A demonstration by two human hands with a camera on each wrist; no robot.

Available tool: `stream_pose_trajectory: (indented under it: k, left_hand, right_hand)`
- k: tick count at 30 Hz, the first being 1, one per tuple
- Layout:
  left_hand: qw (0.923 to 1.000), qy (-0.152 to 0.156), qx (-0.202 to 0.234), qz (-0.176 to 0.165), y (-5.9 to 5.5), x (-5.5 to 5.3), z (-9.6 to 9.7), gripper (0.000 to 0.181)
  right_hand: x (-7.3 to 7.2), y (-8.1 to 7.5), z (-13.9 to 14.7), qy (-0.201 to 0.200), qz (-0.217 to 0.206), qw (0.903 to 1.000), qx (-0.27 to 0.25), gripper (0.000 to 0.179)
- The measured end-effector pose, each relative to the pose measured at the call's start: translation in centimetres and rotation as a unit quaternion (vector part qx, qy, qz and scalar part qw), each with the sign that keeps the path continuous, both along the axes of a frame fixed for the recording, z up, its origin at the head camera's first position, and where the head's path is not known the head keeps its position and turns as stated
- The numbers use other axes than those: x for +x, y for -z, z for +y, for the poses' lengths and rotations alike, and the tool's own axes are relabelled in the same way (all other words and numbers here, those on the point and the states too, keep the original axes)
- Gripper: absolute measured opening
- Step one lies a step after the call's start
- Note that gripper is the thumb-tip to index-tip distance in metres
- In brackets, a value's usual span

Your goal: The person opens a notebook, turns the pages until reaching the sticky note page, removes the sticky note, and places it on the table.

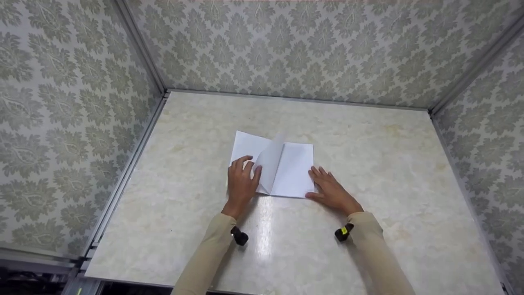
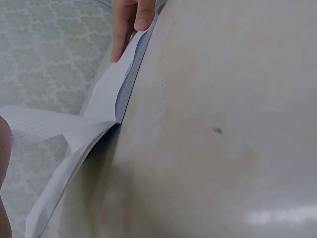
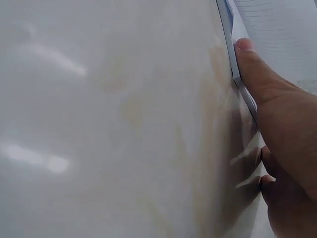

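Observation:
An open notebook (image 1: 294, 170) with faintly ruled white pages lies on the table (image 1: 368, 164). One page (image 1: 270, 164) stands up from the spine and curves over toward the left half. Beside it my left hand (image 1: 241, 182) is over the left half, fingers spread and gently bent, with the thumb against the raised page. At the opposite side, my right hand (image 1: 330, 190) rests along the notebook's right edge, its fingers extended. The right wrist view shows its thumb (image 3: 252, 64) lying on the page by the edge, the other fingers down beside it.
Patterned wall panels (image 1: 262, 49) enclose the table at the back and both sides, set in metal frame rails (image 1: 139, 45). A small black wrist camera (image 1: 239, 236) sits on the left sleeve, another camera (image 1: 344, 232) on the right. Dark cables (image 1: 28, 280) show at lower left.

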State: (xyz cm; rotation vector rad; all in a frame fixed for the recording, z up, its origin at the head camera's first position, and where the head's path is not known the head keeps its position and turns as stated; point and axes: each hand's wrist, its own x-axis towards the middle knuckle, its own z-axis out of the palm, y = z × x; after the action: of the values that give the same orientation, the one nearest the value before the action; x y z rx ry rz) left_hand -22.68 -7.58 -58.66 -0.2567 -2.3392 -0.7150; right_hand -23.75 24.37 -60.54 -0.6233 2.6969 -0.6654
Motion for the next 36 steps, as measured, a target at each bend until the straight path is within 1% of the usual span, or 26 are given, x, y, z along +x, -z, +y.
stream_pose_trajectory:
  k: [5,10,13,16,19,22,23,26,28,29,31,32,36]
  left_hand:
    - [0.9995,-0.016,-0.012,-0.023,0.6,0.7,-2.7,0.018]
    - [0.9971,-0.025,-0.034,-0.063,1.6,1.2,-4.2,0.016]
    - [0.9941,-0.032,-0.033,-0.098,2.3,1.4,-4.6,0.015]
    - [0.9894,-0.039,-0.034,-0.136,2.8,1.5,-4.7,0.016]
    - [0.9834,-0.047,-0.037,-0.171,3.0,1.5,-4.7,0.018]
    - [0.979,-0.054,-0.027,-0.195,2.9,1.4,-4.7,0.018]
    - [0.9779,-0.054,-0.021,-0.201,2.9,1.3,-4.7,0.021]
    - [0.9772,-0.046,-0.009,-0.207,2.7,1.1,-4.9,0.039]
    - [0.9777,-0.035,-0.021,-0.206,2.6,1.0,-5.0,0.055]
    - [0.9775,-0.027,-0.033,-0.206,2.5,1.0,-5.2,0.061]
    - [0.9758,-0.011,-0.065,-0.208,2.5,1.0,-5.3,0.064]
    - [0.9743,-0.002,-0.074,-0.213,2.4,1.0,-5.4,0.064]
    - [0.9639,0.031,-0.096,-0.246,2.4,1.2,-5.4,0.053]
  right_hand:
    - [0.0,0.0,0.0,0.002,-0.003,1.0,0.003,0.095]
    - [0.1,0.1,0.1,0.005,-0.009,0.9999,0.005,0.096]
    - [0.0,0.1,0.1,0.006,-0.014,0.9999,0.006,0.097]
    - [0.0,0.1,0.1,0.009,-0.014,0.9998,0.007,0.096]
    - [0.0,0.1,0.0,0.014,-0.014,0.9998,0.008,0.095]
    - [0.0,0.1,-0.1,0.007,-0.011,0.9999,0.004,0.096]
    - [0.0,0.1,-0.1,0.005,-0.01,0.9999,0.001,0.096]
    - [0.0,0.0,0.0,-0.005,-0.002,1.0,-0.004,0.096]
    - [0.0,0.1,0.0,-0.008,-0.001,1.0,-0.002,0.096]
    - [-0.1,0.1,0.0,-0.007,-0.002,1.0,-0.001,0.096]
    - [-0.1,0.1,-0.1,-0.006,-0.003,1.0,0.003,0.096]
    - [-0.1,0.1,-0.1,-0.004,-0.005,1.0,0.004,0.096]
    - [-0.1,0.0,-0.1,-0.001,-0.008,0.9999,0.009,0.096]
